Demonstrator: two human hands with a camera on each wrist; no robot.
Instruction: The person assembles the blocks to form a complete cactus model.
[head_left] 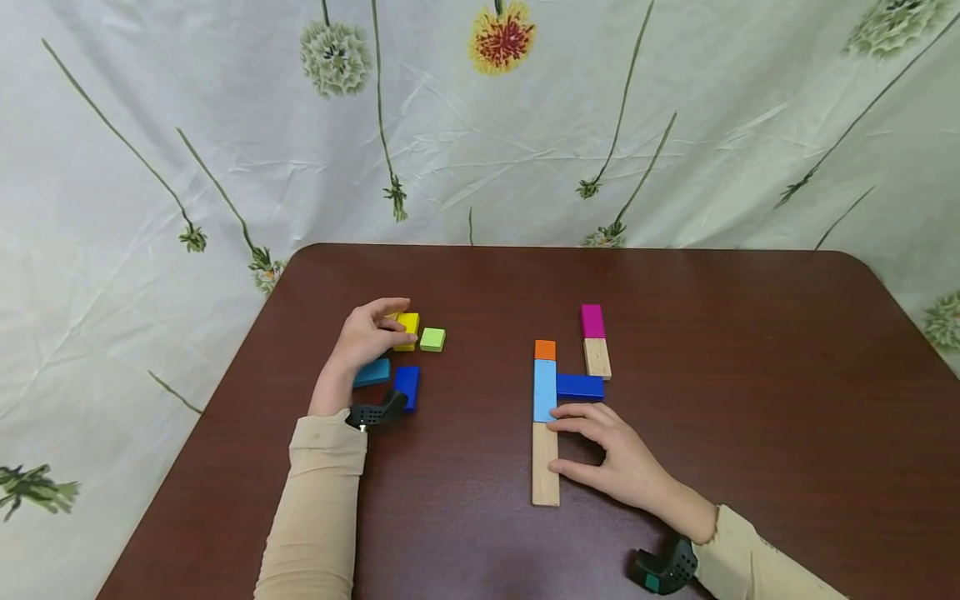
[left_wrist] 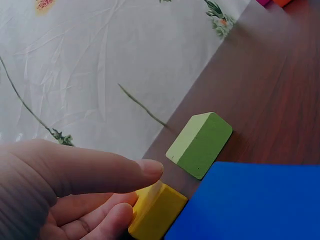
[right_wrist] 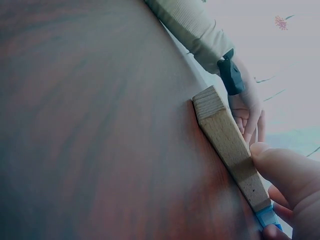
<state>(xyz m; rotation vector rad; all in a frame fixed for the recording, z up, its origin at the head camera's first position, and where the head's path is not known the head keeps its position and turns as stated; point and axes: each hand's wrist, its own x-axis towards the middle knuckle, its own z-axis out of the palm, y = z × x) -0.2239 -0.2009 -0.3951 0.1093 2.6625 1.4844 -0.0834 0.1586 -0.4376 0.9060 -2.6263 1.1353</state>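
My left hand [head_left: 371, 335] reaches over a yellow block [head_left: 408, 327], its thumb and forefinger extended about it. In the left wrist view the other fingertips lie against or just beside the yellow block [left_wrist: 160, 212]; a firm grip is not visible. A light green block [head_left: 432, 339] sits just right of it. My right hand [head_left: 615, 454] rests beside a line of blocks, thumb at the right side of a long plain wooden block [head_left: 546, 467]. Its fingertips touch the light blue block [head_left: 545, 390] near where the two meet. An orange block [head_left: 545, 350] tops the line.
A dark blue block [head_left: 580, 387] juts right from the light blue one. Beyond it lie a small wooden block [head_left: 597, 357] and a magenta block [head_left: 592, 321], end to end. Near my left wrist are a teal-blue block [head_left: 372, 372] and another dark blue block [head_left: 407, 383] on the brown table [head_left: 750, 375].
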